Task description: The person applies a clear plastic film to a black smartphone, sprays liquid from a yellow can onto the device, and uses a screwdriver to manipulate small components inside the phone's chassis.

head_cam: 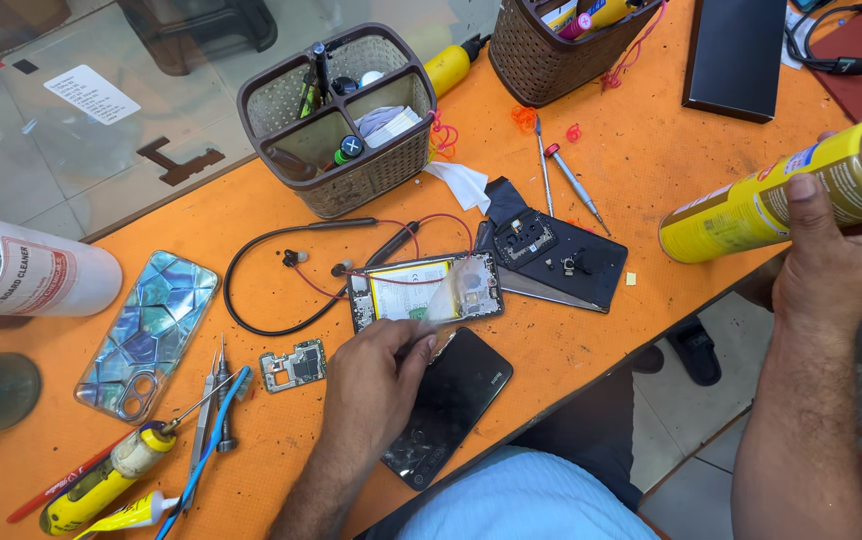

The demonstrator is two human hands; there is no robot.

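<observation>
A yellow spray can [786, 195] is held on its side in the right hand [831, 265], out past the edge of the orange surface [651, 140], with the fingers wrapped round its body and the thumb laid across it. The left hand [376, 375] is set down by the opened phone [421, 290], its fingers pinched narrowly on a clear plastic film [456, 290] lifted over the exposed battery. A black back cover [451, 405] lies just beneath that hand, and a small circuit board [293, 366] rests nearby. It is judged that the film could be torn or the thin red wires [401, 280] snagged if the film were pulled sharply, and that spray could be let onto the bare electronics if the can were pressed carelessly.
</observation>
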